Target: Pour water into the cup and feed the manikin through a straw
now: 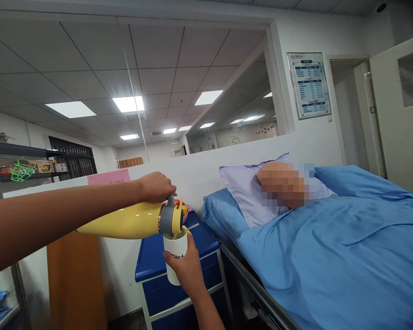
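Note:
My left hand (156, 187) grips the grey handle of a yellow thermos jug (131, 221), fingers wrapped round it. The jug is tipped almost level, with its mouth just over the rim of a white cup (176, 247). My right hand (187, 266) is closed round that cup from the right, thumb across its front, and holds it nearly upright. A dark pattern shows on the cup beside the thumb. Whether liquid runs between jug and cup I cannot tell.
Beneath the cup stands a blue-topped bedside cabinet (147, 263), with a pink fruit bowl (187, 213) at its back. On the right, a person lies under a blue quilt (330, 256) in a bed with a dark side rail (258, 288). A shelf (27, 153) is at left.

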The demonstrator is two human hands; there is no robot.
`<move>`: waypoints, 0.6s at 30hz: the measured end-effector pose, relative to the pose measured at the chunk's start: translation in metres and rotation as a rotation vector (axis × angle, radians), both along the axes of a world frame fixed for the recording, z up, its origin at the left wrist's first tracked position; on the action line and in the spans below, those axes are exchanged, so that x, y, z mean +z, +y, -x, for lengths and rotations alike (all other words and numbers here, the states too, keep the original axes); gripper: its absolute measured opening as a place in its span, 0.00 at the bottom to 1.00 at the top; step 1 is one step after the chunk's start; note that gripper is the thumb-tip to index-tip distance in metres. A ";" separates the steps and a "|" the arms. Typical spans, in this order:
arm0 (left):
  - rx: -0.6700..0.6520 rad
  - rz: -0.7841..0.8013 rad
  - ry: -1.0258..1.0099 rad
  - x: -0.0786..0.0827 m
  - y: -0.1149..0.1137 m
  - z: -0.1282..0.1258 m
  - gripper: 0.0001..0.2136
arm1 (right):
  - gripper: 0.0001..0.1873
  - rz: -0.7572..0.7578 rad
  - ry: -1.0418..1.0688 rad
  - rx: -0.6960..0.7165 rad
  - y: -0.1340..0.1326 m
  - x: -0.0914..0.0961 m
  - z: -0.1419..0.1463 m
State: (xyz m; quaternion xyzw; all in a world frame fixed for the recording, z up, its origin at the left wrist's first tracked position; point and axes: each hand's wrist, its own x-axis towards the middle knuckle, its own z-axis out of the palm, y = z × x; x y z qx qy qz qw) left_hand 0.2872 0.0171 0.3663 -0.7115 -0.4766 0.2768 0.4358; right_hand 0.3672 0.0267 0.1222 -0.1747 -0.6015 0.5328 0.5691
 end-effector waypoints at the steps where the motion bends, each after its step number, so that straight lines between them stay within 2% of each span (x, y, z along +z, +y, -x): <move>1: 0.002 0.003 0.005 0.000 0.000 0.000 0.18 | 0.22 -0.001 0.001 0.005 0.000 0.000 -0.001; 18: 0.013 0.006 -0.032 0.016 -0.007 -0.017 0.14 | 0.20 0.001 0.037 -0.029 -0.001 0.004 -0.008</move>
